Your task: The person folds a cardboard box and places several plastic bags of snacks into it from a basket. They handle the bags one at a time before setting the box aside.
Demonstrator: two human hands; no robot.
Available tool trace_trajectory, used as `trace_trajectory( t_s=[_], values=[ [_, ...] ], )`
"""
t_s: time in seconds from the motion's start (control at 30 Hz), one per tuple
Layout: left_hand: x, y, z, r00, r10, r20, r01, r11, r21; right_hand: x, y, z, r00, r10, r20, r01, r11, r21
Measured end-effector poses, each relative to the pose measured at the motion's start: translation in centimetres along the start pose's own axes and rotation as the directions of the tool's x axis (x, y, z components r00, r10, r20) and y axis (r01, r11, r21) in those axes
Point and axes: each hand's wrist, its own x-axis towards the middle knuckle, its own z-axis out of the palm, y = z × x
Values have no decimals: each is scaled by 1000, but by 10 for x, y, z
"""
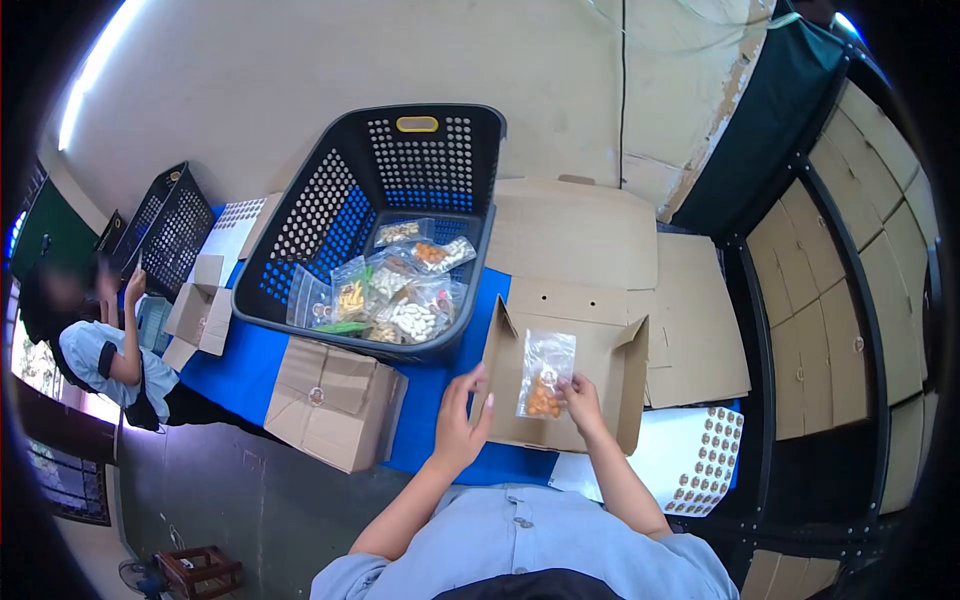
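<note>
The clear plastic pouch [546,375] with orange pieces in its lower part is over the open cardboard box [632,385]; whether it touches the bottom of the box, I cannot tell. The right hand [580,402] pinches the pouch with its fingers at the lower right edge. The left hand [460,425] has its fingers apart and holds nothing; it is just beside the left wall of the box, and I cannot say if there is contact.

A pale round mark is on the pouch, but its writing is too small for reading. The same is true for the small round stickers on the white sheet [650,445], which lies partly under the near right side of the box, and for the round sticker on the closed carton [335,400] at the left.

The box opens upward, its side flaps standing, its lid folded back toward the wall. Between this box and the dark crate [300,235] a strip of the blue worktop [415,430] is visible. The crate, full of holes, carries several filled pouches [415,318]. Flat cardboard [697,320] lies right of the box. Further right stand shelves with stacked cartons [820,330]; far left, a co-worker [115,355] raises the hands.
</note>
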Motion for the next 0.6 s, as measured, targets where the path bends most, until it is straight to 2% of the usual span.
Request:
trace_trajectory(
  t_s=[0.03, 0.07, 0.13, 0.17, 0.23, 0.27, 0.3, 0.37, 0.43, 0.47, 0.5, 0.53, 0.57, 0.6],
  values=[
    [4, 6, -18, 983, 156, 92, -160, 986, 43, 9, 7, -6, 992, 128, 5, -128, 992, 4],
    [8, 12, -33, 956, 278, 90, -286, 955, 82, 13, 15, -8, 993, 121, 7, -121, 993, -2],
    [23, 25, -68, 893, 437, 105, -448, 882, 147, 17, 26, -9, 893, 384, 237, -307, 902, -304],
    [34, 31, -88, 860, 493, 131, -509, 840, 187, 19, 25, -5, 893, 382, 237, -302, 900, -313],
    [59, 35, -127, 810, 555, 189, -586, 753, 299, 19, 20, 5, 843, 439, 312, -219, 808, -546],
    [72, 36, -147, 798, 580, 165, -595, 710, 377, 19, 18, 6, 863, 318, 394, 153, 577, -802],
    [86, 35, -167, 781, 608, 143, -598, 660, 455, 9, -4, 16, 862, 317, 396, 159, 572, -805],
    [122, 31, -210, 804, 585, 106, -544, 650, 531, -32, -90, 47, 868, 396, 299, 230, 214, -949],
    [161, 16, -242, 835, 549, -31, -453, 719, 527, -58, -152, 67, 925, 182, 334, 262, 332, -906],
    [177, 2, -253, 925, 359, -123, -293, 882, 369, -66, -184, 76, 932, 23, 362, 317, 434, -843],
    [192, -18, -263, 973, 144, -179, -110, 976, 187, -70, -214, 87, 919, -139, 370, 385, 522, -761],
    [206, -38, -271, 981, 26, -192, 9, 984, 176, -72, -243, 100, 886, -273, 375, 463, 539, -703],
    [215, -54, -276, 985, 22, -171, 44, 928, 371, -68, -265, 114, 841, -405, 360, 537, 544, -644],
    [220, -68, -272, 989, 60, -138, 3, 909, 416, -58, -279, 127, 835, -415, 361, 546, 543, -638]
  ],
)
